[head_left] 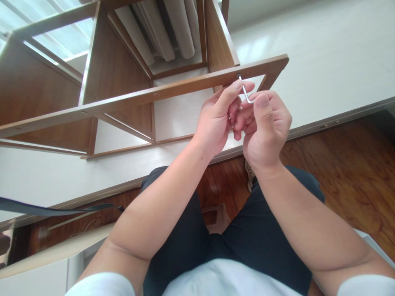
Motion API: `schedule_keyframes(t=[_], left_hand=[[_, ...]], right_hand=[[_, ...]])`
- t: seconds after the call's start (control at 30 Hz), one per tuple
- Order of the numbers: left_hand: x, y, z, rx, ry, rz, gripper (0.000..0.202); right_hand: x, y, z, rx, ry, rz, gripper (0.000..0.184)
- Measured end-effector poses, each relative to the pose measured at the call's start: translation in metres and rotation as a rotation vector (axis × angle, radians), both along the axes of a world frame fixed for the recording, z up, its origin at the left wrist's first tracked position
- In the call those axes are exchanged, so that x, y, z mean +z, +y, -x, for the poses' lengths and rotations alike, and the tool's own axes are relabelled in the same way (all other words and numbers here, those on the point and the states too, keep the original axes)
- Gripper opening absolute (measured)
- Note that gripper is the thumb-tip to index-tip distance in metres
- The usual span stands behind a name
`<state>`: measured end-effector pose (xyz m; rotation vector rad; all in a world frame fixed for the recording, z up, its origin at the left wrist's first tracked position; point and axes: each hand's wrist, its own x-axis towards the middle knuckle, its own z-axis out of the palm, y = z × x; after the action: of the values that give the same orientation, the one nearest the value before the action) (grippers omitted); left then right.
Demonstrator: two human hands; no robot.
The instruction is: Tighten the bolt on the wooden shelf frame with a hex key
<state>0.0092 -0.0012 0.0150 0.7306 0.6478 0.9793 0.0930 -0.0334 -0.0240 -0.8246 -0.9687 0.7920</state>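
Observation:
A small silver hex key (246, 93) with a bent end stands with its tip at a dark bolt hole (238, 75) in the long wooden rail (185, 84). My left hand (216, 117) is closed, its thumb and forefinger about the key's straight shaft close to the rail. At the bent end, my right hand (267, 127) pinches the key between thumb and fingers. The rail belongs to a brown wooden frame (114, 61) with upright panels, lying on a pale surface. How deep the key's tip sits in the hole cannot be seen.
Two more fastener holes, one a round fitting (84, 113), show along the rail to the left. Pale curtains (173, 28) hang behind the frame. A dark strap (61, 207) crosses the lower left. Below the pale platform (339, 70) lies a reddish wood floor (345, 172).

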Motion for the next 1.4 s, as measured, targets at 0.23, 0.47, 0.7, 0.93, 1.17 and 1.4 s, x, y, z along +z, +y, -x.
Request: schedule_keyframes(t=[0.23,0.47,0.7,0.93,1.17,1.4], left_hand=[[0.004,-0.004,-0.002,0.083,-0.003,0.175,0.049],[-0.002,-0.001,0.002,0.009,0.039,0.075,0.047],[-0.001,-0.002,0.003,-0.009,0.061,-0.025,0.042],[-0.004,-0.001,0.006,-0.031,0.082,-0.026,0.044],[-0.005,0.000,0.009,-0.005,0.056,0.012,0.041],[-0.002,-0.001,0.009,0.016,0.085,-0.004,0.041]], right_hand=[[0.002,-0.003,0.000,0.092,0.115,0.029,0.031],[0.006,-0.008,0.002,0.145,0.191,0.047,0.025],[0.010,-0.011,0.002,0.200,0.217,0.147,0.032],[0.014,-0.016,-0.001,0.471,0.371,0.269,0.028],[0.017,-0.014,-0.008,0.622,0.475,0.331,0.020],[0.016,-0.014,-0.005,0.570,0.443,0.347,0.026]])
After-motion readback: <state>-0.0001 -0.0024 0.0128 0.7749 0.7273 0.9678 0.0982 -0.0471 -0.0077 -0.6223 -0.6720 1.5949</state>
